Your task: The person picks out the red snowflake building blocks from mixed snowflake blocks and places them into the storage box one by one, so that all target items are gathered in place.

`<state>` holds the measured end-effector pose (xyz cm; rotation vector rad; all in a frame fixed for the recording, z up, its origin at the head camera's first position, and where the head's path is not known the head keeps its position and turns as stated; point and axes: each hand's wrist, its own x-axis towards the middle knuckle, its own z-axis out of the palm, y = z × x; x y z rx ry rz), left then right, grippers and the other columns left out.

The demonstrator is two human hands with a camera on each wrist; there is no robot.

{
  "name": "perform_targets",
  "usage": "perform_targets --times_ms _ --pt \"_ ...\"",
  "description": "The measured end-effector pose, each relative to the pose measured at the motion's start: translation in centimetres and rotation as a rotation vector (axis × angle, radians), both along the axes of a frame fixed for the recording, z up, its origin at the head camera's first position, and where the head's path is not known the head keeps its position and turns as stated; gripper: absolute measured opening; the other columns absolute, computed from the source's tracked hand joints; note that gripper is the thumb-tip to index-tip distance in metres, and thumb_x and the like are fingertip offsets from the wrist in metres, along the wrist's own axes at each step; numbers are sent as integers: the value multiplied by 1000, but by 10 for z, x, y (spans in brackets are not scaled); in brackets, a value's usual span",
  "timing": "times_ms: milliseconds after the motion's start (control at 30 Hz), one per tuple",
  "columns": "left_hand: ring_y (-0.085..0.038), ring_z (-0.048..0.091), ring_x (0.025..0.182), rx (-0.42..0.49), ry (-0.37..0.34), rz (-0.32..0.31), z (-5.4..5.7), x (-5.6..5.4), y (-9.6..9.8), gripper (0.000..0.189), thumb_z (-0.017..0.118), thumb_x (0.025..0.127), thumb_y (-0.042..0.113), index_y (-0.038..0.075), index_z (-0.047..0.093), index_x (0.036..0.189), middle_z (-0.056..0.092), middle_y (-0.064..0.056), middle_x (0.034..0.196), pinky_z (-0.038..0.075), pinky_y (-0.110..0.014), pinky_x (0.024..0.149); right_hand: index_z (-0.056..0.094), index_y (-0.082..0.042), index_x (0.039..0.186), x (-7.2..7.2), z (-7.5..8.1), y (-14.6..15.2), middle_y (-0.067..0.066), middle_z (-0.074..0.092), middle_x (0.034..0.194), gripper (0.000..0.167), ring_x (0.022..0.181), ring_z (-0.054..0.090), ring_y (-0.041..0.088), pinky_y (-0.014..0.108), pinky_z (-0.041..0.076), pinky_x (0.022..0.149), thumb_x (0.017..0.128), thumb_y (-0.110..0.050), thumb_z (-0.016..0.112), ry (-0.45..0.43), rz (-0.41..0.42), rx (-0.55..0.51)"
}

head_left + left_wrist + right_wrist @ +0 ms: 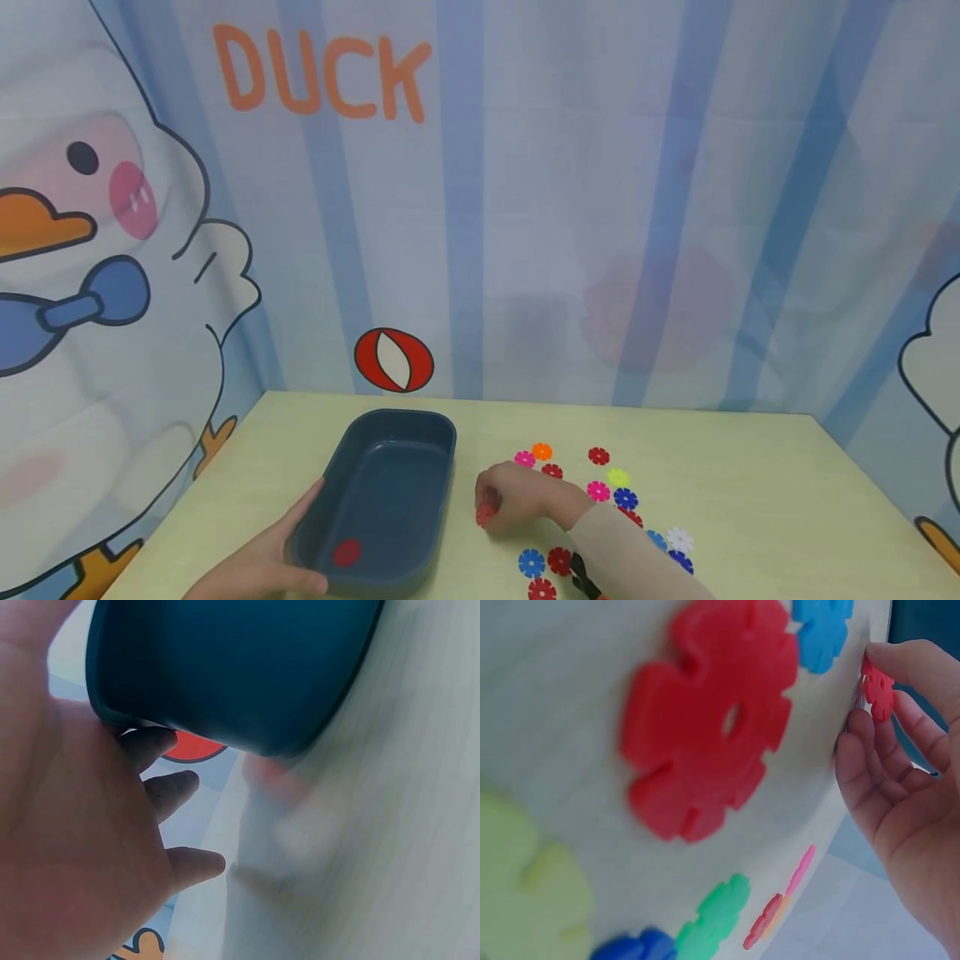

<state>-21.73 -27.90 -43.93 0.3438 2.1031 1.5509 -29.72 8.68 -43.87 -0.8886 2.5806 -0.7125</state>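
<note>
A deep dark blue plastic bin (pixel 393 500) stands on the table, with one red disc (pixel 347 552) inside near its close end. My left hand (pixel 258 558) grips the bin's near left corner, thumb at the near end and fingers along the left wall; the left wrist view shows the lower fingers spread below the bin (pixel 225 667). Just right of the bin, my right hand (pixel 513 497) pinches a red notched snowflake disc (pixel 879 690) between thumb and fingertips, close to the tabletop. Several such discs lie around it, including a blue one (pixel 532 563).
More discs lie to the right: orange (pixel 542 451), yellow (pixel 618 477), pink (pixel 597 491) and white (pixel 679 539). A small black object (pixel 581 575) shows beside the right sleeve (pixel 633 554). Behind the pale table (pixel 780 492) hangs a striped duck-print curtain (pixel 540 208).
</note>
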Motion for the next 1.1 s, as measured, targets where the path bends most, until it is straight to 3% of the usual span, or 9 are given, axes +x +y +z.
perform_targets --times_ms 267,567,833,1100 --pt "-51 -12 140 -7 5 1 -1 0 0 115 73 84 43 18 -14 154 -16 -22 158 11 -76 103 69 -14 85 1 -4 3 -10 59 77 16 70 53 6 20 49 67 74 -6 77 -42 -8 -36" --pt "-51 -14 139 3 4 -7 -3 0 -2 116 72 84 47 19 -15 154 -17 -22 158 12 -76 103 73 -7 98 3 -2 5 -7 65 88 23 77 57 5 20 51 72 76 -7 78 -66 -5 -63" --pt "-53 -12 139 -13 -16 6 -5 -2 -5 116 71 84 49 18 -15 154 -16 -23 158 16 -76 101 74 -11 102 5 -3 7 -8 61 90 26 79 56 5 20 50 72 77 -7 77 -86 11 -96" --pt "-51 -13 139 -6 -9 -4 -5 -3 -4 115 71 83 50 20 -15 154 -16 -22 158 12 -76 103 75 -10 104 4 -2 12 -9 59 91 28 79 56 3 19 50 71 76 -7 77 -93 14 -66"
